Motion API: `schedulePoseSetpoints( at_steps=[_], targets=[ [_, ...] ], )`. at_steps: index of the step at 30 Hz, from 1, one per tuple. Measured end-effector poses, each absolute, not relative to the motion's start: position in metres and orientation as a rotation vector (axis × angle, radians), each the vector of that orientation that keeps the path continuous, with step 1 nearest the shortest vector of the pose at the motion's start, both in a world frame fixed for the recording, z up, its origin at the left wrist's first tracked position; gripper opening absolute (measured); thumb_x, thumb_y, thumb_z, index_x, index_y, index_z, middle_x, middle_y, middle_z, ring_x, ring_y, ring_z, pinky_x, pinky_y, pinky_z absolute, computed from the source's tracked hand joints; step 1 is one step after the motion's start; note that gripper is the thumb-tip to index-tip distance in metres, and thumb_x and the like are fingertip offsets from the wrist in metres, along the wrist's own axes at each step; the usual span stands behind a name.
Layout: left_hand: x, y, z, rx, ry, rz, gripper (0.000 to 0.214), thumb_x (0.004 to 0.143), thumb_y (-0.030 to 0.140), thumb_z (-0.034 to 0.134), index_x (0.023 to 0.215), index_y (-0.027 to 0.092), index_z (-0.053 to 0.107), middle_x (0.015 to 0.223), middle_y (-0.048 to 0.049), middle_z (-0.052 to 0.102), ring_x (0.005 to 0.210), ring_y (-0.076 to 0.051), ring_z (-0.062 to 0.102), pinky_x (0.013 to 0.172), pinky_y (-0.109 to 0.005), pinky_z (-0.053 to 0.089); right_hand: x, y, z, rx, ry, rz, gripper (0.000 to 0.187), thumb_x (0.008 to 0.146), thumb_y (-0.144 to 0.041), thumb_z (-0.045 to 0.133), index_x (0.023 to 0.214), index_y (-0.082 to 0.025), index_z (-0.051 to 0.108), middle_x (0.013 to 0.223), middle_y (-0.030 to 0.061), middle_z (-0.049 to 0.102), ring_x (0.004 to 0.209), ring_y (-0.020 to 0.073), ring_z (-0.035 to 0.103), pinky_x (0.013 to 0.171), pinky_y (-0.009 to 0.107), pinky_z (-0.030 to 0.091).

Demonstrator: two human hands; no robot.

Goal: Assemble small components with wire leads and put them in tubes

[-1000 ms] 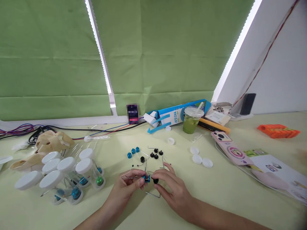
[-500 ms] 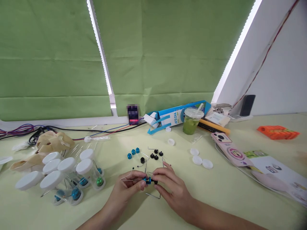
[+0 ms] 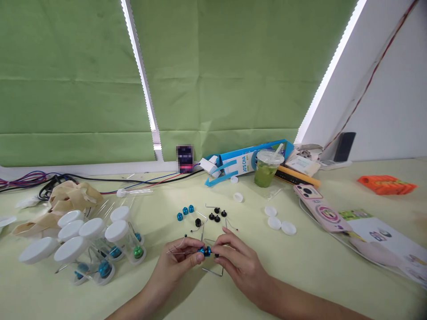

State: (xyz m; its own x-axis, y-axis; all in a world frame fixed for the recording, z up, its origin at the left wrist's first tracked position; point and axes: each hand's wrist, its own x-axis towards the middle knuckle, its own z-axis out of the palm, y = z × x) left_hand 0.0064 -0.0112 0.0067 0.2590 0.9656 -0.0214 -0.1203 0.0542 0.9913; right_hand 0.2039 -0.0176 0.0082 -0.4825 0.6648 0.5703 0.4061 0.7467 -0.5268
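A small blue metal fitting [image 3: 206, 251] is pinched between the thumb and fingers of my left hand [image 3: 176, 258]. Thin bent wires [image 3: 176, 249] stick out to the left from those fingers. At the fitting's right end, my right hand [image 3: 243, 263] grips a small black thumbscrew [image 3: 216, 255], mostly covered by the fingertips; whether it is threaded in, I cannot tell. An L-shaped metal rod [image 3: 212, 271] lies just below. Beyond the hands are several black thumbscrews [image 3: 217, 218], a black cylindrical piece [image 3: 198, 222] and three blue metal fittings [image 3: 185, 211].
Several clear tubes with white caps [image 3: 116, 230] stand at left, with blue or green parts inside. Loose white caps [image 3: 274, 222], a green drink cup [image 3: 265, 171] and a pink phone [image 3: 322, 211] are at right. Cables [image 3: 100, 179] run along the back.
My right fingers have shifted slightly at the black thumbscrew, and more of the blue fitting shows between the hands. Both hands stay in nearly the same place.
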Motion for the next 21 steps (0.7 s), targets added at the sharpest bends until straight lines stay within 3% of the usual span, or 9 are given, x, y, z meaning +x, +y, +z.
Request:
schedulePoseSetpoints(
  at_steps=[4,7,9,21],
  targets=[
    [0.0068,-0.0119,0.0098,1.223,0.934,1.042,0.014,0.065,0.021,0.07,0.079,0.019,0.068,0.082,-0.0038,0.069,0.074,-0.016,0.061,0.067,-0.024,0.048,0.2037,-0.0171,0.0066,-0.768,-2.096,0.454,0.024,0.087,-0.012,0.043,0.105,-0.021,0.056,0.095,0.0053,0.052,0.089,0.0139,0.053,0.1,0.039,0.034],
    [0.0069,-0.0127,0.0115,1.246,0.926,1.039,0.014,0.066,0.021,0.07,0.08,0.019,0.068,0.085,-0.0043,0.069,0.077,-0.017,0.062,0.069,-0.024,0.048,0.2037,-0.0168,0.0057,-0.77,-2.065,0.523,0.025,0.086,-0.01,0.043,0.104,-0.02,0.056,0.096,0.0064,0.052,0.089,0.0141,0.053,0.083,0.028,0.046],
    [0.0067,-0.0128,0.0116,1.255,0.935,1.029,0.015,0.066,0.022,0.069,0.081,0.019,0.068,0.087,-0.005,0.07,0.08,-0.018,0.062,0.072,-0.025,0.048,0.2037,-0.0168,0.0056,-0.769,-2.047,0.572,0.025,0.085,-0.009,0.044,0.104,-0.02,0.056,0.096,0.0067,0.051,0.087,0.0136,0.053,0.073,0.024,0.047],
    [0.0051,-0.0093,0.0063,1.203,0.915,1.02,0.017,0.065,0.02,0.07,0.081,0.018,0.067,0.088,-0.0064,0.071,0.083,-0.021,0.064,0.073,-0.027,0.05,0.2026,-0.0146,0.0084,-0.784,-2.0,0.713,0.023,0.085,-0.011,0.046,0.103,-0.021,0.056,0.093,0.0059,0.051,0.083,0.0139,0.052,0.072,0.026,0.045]
  ],
)
